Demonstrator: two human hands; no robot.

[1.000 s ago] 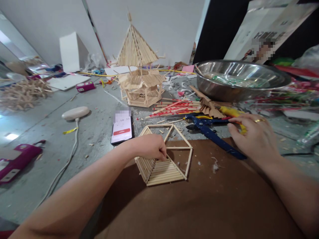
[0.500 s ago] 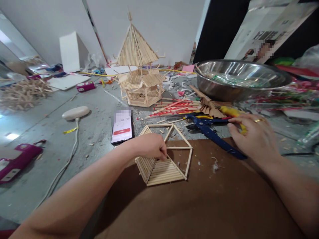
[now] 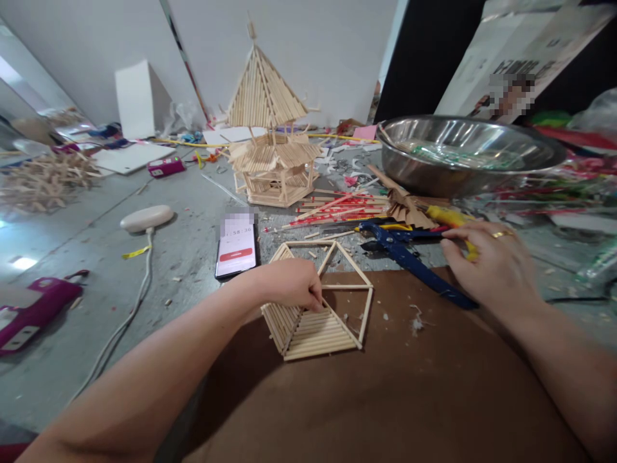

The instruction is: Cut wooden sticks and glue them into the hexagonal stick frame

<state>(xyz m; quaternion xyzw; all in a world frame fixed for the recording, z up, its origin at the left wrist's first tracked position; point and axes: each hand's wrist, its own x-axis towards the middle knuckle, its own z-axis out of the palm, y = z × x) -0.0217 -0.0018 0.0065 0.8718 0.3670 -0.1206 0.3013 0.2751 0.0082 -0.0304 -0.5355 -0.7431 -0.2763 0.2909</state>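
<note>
My left hand (image 3: 295, 283) is closed in a pinch over the middle of a hexagonal frame of thin wooden sticks (image 3: 318, 337). Whatever its fingertips hold is hidden beneath them. Two sections of the frame, left and front, are filled with rows of sticks; those at the back and right show only bare outlines. On the right, my right hand (image 3: 496, 267) curls around a yellow tool (image 3: 446, 217), mostly covered by the fingers. Just left of that hand lies a pair of blue-handled cutters (image 3: 409, 260), its jaws pointing left.
A tiered stick pavilion (image 3: 270, 148) stands behind the frame. Red-marked sticks (image 3: 337, 209), a phone (image 3: 236, 247) with a running timer, a steel basin (image 3: 463, 177) and a white device with a cord (image 3: 147, 219) lie around. Brown board (image 3: 385, 399) covers the front.
Both hands and the stick frame hold almost the same position. The phone's timer has advanced by one second.
</note>
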